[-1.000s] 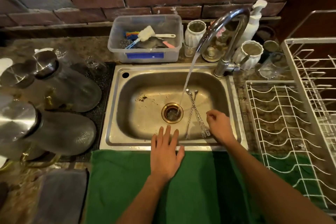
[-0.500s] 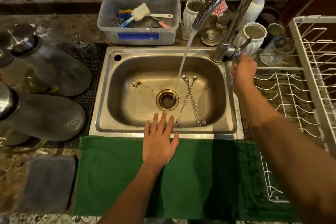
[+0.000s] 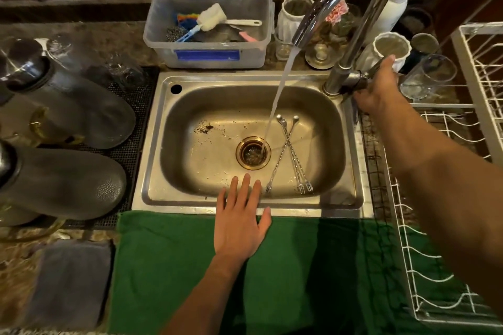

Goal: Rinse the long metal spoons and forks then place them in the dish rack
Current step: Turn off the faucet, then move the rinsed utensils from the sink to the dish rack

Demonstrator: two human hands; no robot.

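I see my right hand [image 3: 377, 87] up at the base of the tap [image 3: 351, 35], its fingers curled around the side lever; the hand covers the lever, so I cannot tell how firm the grip is. My left hand [image 3: 239, 221] lies flat and spread, palm down, over the front rim of the sink [image 3: 152, 144] and the green towel [image 3: 168, 266], holding nothing. Water [image 3: 280, 90] runs from the spout straight into the drain [image 3: 253, 153]. The spoons and forks [image 3: 290, 153] lie crossed on the sink floor just right of the drain, small round ends toward the back and tines toward me, outside the stream and near my left fingertips without touching them. The white wire rack [image 3: 435, 226] stands on the table to the right of the sink.
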